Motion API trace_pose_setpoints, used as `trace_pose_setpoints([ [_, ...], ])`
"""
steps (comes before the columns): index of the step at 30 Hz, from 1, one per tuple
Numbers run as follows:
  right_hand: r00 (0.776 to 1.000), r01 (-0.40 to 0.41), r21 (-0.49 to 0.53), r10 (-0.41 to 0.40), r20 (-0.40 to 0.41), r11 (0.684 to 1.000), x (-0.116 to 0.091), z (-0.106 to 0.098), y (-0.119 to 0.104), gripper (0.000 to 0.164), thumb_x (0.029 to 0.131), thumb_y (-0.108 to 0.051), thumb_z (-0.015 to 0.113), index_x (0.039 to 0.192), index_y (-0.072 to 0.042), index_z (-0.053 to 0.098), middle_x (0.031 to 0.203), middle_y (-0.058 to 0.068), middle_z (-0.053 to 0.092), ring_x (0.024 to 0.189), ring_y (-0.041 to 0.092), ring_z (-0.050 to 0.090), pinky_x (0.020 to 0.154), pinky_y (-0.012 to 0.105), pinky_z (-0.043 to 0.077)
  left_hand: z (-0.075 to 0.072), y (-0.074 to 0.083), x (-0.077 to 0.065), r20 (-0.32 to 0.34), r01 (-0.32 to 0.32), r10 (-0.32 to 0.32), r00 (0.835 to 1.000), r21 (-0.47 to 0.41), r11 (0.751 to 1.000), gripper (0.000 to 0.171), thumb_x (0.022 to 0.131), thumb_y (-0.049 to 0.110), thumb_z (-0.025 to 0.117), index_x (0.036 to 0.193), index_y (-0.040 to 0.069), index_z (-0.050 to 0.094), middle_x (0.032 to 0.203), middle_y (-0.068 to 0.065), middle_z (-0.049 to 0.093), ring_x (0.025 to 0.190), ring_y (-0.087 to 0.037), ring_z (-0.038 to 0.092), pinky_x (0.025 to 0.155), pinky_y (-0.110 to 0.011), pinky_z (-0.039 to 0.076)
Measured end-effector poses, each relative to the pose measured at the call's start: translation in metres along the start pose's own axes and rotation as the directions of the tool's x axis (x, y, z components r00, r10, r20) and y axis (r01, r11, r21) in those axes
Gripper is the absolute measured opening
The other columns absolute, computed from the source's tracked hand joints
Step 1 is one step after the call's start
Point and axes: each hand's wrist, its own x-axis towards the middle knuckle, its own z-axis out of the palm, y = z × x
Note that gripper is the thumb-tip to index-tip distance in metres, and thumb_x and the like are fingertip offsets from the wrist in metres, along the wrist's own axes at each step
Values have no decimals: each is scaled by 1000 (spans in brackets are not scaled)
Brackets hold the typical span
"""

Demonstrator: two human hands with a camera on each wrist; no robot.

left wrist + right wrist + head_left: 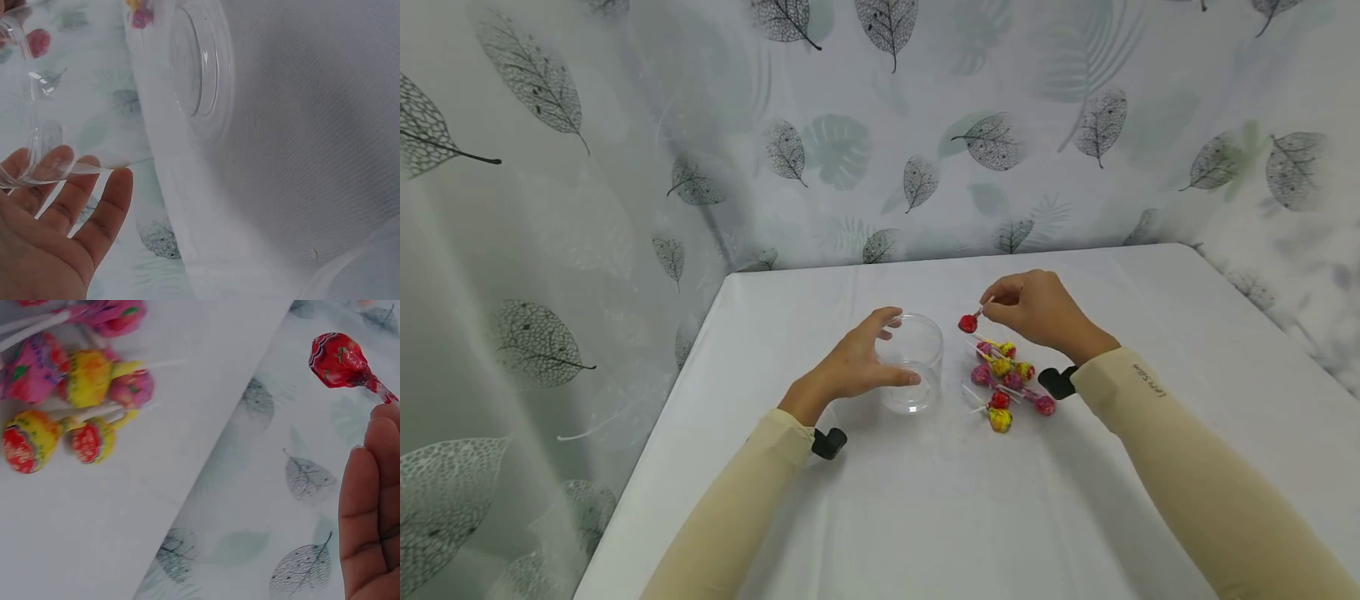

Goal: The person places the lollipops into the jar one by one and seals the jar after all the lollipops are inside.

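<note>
My left hand (856,363) grips a clear round plastic jar (927,343) from its left side, thumb at the front and fingers behind. In the left wrist view the fingers (106,219) curve along the see-through wall, and the jar's round base (212,69) shows. To the right of the jar, my right hand (1039,310) pinches the stick of a red-wrapped lollipop (967,323), its head hanging down above the table. That same red lollipop (339,361) appears past the fingertips in the right wrist view. Below the right hand lies a loose pile of wrapped lollipops (1012,380).
Pink, yellow and red wrappers mix in the pile, with white sticks pointing various ways. A yellow lollipop (1000,419) lies at its near edge. Everything stands on a white-covered table (910,517). Leaf-printed curtains (865,150) hang behind and at both sides.
</note>
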Motion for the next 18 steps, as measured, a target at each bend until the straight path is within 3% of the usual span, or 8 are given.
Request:
trace_pose_setpoints([
  [3, 998, 53, 50, -51, -46, 997, 3, -5, -20, 13, 97, -14, 70, 100, -6, 79, 91, 9, 79, 81, 24, 71, 70, 34, 57, 1, -1, 1, -9, 9, -9, 1000, 1, 1000, 104, 77, 48, 91, 160, 24, 33, 155, 3, 48, 140, -24, 49, 104, -53, 51],
  [7, 995, 99, 96, -96, -32, 990, 6, -3, -44, 11, 96, -12, 70, 99, -7, 80, 89, 7, 78, 77, 23, 69, 65, 31, 56, 1, 0, 1, -5, 20, -20, 1000, -18, 1000, 104, 77, 48, 91, 160, 25, 32, 156, 3, 48, 141, -27, 48, 104, -55, 50],
  [13, 984, 138, 50, -143, 106, 989, 15, 11, -71, 11, 93, -8, 69, 97, -7, 80, 86, 2, 77, 77, 20, 68, 71, 35, 59, 1, -1, 0, -7, 18, -18, 1000, -35, 999, 103, 78, 47, 90, 161, 26, 32, 156, 2, 47, 142, -30, 48, 104, -54, 50],
  [18, 952, 180, -70, -156, 264, 981, 25, 26, -86, 10, 91, -6, 69, 93, -8, 79, 80, 0, 74, 75, 19, 65, 71, 34, 58, 2, -1, 0, -3, 10, -10, 1000, -68, 998, 103, 79, 44, 91, 161, 24, 31, 156, 1, 47, 142, -31, 47, 103, -53, 51],
])
